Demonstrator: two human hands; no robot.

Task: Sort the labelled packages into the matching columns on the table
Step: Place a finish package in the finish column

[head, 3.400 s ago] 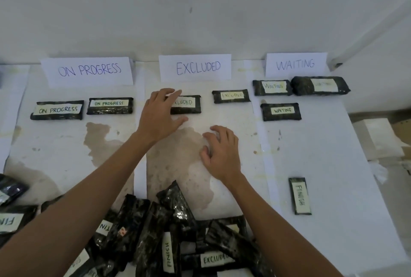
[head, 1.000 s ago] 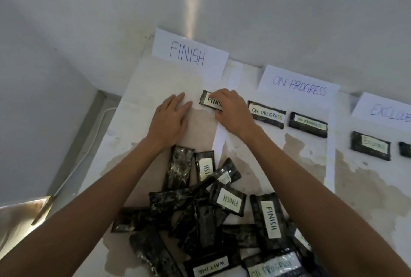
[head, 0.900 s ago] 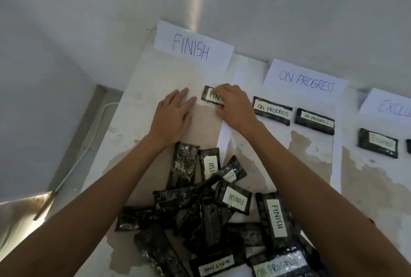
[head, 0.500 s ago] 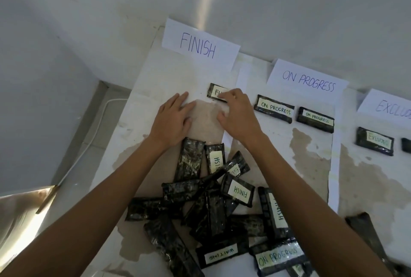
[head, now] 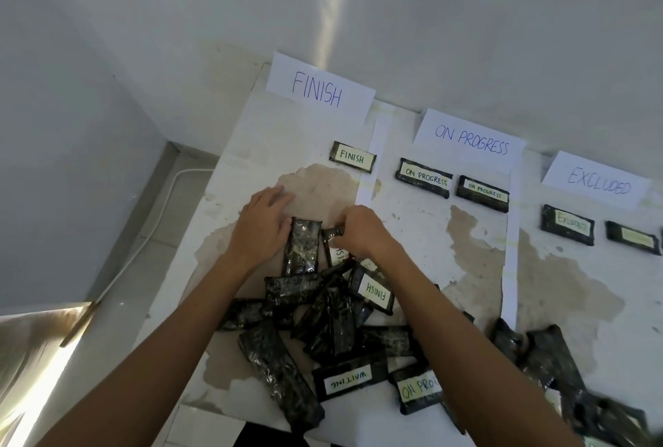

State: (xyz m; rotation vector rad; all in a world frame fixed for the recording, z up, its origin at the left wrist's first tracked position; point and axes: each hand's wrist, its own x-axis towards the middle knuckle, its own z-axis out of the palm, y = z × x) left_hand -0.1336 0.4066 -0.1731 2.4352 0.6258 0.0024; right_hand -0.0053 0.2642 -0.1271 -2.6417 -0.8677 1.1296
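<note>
From my end every package (head: 301,249) looks wrapped in shiny black plastic film, all crinkly and catching the light. Their labels (head: 352,158) are matt pale paper, same as the white paper signs (head: 319,89). The table top (head: 423,238) is chalky white, worn through to rough brownish patches. The wall (head: 430,16) is flat matt paint.
</note>
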